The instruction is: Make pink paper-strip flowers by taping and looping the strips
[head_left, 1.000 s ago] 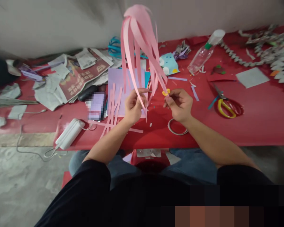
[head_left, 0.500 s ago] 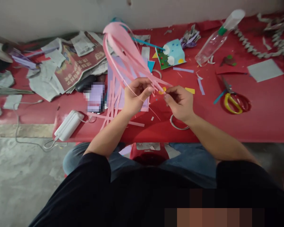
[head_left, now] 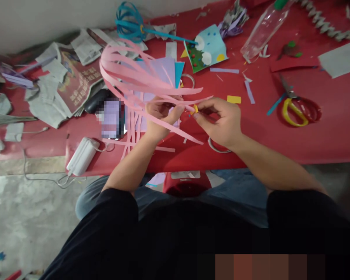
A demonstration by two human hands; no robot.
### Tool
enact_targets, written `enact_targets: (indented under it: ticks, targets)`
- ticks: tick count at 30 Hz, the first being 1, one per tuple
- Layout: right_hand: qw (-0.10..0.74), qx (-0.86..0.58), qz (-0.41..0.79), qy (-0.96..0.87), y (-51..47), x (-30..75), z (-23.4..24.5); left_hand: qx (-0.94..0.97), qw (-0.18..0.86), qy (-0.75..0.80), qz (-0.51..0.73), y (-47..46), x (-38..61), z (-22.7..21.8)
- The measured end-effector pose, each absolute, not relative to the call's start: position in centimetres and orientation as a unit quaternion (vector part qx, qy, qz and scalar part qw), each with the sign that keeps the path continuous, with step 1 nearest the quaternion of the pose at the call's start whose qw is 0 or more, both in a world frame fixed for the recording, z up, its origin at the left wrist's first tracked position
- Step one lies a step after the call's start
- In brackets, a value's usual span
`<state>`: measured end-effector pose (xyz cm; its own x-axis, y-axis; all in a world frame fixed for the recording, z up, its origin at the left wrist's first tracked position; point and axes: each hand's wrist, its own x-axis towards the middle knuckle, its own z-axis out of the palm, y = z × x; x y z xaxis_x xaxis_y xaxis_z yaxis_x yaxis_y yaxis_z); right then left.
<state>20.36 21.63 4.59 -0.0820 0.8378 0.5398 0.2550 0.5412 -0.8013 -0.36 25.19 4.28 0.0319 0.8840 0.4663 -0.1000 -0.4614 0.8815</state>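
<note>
Pink paper strips (head_left: 125,74) — left hand (head_left: 159,116) pinches them, right hand (head_left: 223,122) pinches yellow piece (head_left: 195,109)

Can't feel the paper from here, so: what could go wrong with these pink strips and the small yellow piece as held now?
1. The pink strips fan out loose from the left hand; a thin one could slip free or tear.
2. The yellow piece is pinched only by fingertips of the right hand, so it might drop among the scraps on the red table.
</note>
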Motion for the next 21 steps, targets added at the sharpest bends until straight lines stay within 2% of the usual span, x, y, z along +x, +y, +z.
enact_targets:
  ticks: [12, 21]
  targets:
    - [0.554, -0.398, 0.322, -0.656, 21.9, 20.84, 4.63, 0.602, 0.389, 0.308, 0.626, 25.19, -0.54, 4.06]
    - [0.54, -0.397, 0.392, -0.63, 22.28, 20.76, 5.08, 0.592, 0.449, 0.324, 0.585, 25.14, -0.44, 4.4]
